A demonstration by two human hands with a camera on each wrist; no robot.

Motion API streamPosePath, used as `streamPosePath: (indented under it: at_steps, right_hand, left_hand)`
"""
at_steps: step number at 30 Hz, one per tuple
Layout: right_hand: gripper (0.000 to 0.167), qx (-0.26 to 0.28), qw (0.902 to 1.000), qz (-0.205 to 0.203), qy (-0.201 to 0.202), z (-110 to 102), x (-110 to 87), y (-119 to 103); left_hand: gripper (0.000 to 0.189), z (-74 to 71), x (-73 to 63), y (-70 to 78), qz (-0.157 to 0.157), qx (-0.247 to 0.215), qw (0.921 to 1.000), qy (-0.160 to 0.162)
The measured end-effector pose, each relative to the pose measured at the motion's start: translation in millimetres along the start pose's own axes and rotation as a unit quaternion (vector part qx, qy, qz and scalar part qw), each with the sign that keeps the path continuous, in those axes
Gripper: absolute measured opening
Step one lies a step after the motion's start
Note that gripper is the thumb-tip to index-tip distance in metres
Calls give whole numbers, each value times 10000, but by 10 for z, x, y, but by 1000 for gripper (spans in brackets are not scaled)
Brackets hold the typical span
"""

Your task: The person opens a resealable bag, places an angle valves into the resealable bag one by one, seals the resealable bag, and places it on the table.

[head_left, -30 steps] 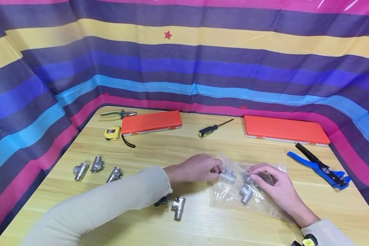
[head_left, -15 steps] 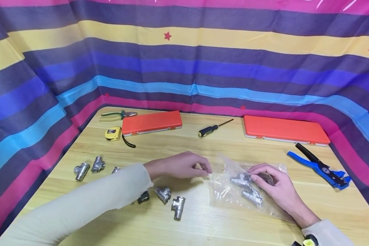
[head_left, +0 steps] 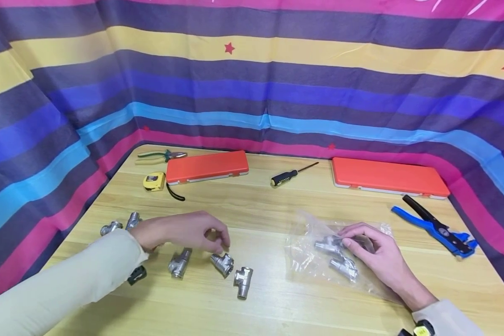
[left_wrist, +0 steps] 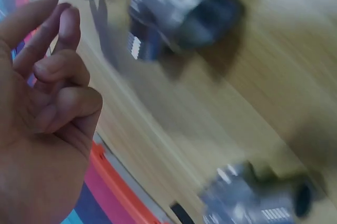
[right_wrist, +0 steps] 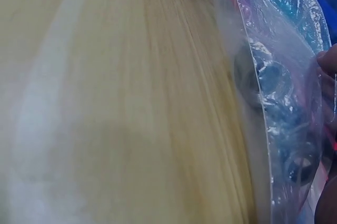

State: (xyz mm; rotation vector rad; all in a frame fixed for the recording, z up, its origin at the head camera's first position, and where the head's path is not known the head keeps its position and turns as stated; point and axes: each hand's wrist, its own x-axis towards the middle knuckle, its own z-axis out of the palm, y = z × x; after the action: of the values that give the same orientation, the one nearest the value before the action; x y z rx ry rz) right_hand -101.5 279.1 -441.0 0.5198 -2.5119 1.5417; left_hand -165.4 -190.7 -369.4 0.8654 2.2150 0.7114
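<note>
My right hand (head_left: 371, 252) pinches the edge of a clear plastic bag (head_left: 298, 266) on the table. Inside lie metal tee pipe fittings, one (head_left: 345, 269) plainly visible and another (head_left: 328, 246) close to the fingertips; the bag's film (right_wrist: 284, 2) fills the right side of the right wrist view. Over the loose fittings at left is my left hand (head_left: 189, 231), holding nothing, its fingers loosely bent. Its fingertips are just above a tee fitting (head_left: 222, 264). Others lie close by: one (head_left: 243, 282) to the right, one (head_left: 179, 264) below the palm. The left forearm partly covers two more, including a fitting (head_left: 111, 227) at far left.
Along the back are pliers (head_left: 164, 156), a yellow tape measure (head_left: 153, 181), a red case (head_left: 207, 167), a screwdriver (head_left: 291, 176) and a second red case (head_left: 388, 176). A blue wire stripper (head_left: 438, 228) lies at right. Striped cloth (head_left: 260, 102) hangs behind the table.
My left hand has let go of a fitting in the bag and moved left, over the loose fittings. The fittings in the bag have shifted and settled. My right hand stays put.
</note>
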Motion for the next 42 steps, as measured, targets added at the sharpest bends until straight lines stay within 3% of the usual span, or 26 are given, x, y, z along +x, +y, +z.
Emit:
streamPosePath:
  at_steps: [4,12,16,21,26,33,38,42]
  right_hand:
    - [20,-20,10000,-9,27,-3,-2,6]
    - [20,-23,10000,-33,55,-9,-17,24]
    - [21,-30,10000,-24,67,-11,-21,29]
    - [20,-14,10000,4,56,-12,-19,25]
    - [20,-24,10000,12,62,-10,-13,12]
    - [19,28,10000,-6,60,-4,-1,9]
    - [20,-21,10000,22,78,-17,-12,-2]
    - [18,-74,9999,57,112,-38,-32,-10]
  left_hand:
    - [13,2,-113,-71,-75,43,9999,-97]
    - [15,88,-111,-131,-38,582,9983,-65]
    - [13,65,-92,-141,-86,449,9989,-102]
    - [12,28,13,-119,114,110,9998,71]
    - [14,59,283,46,534,-16,9976,437]
    - [14,218,839,394,786,244,9913,1030]
    - [13,369,1161,601,1022,618,9881,971]
    - [14,485,1339,721,1077,902,9861,892]
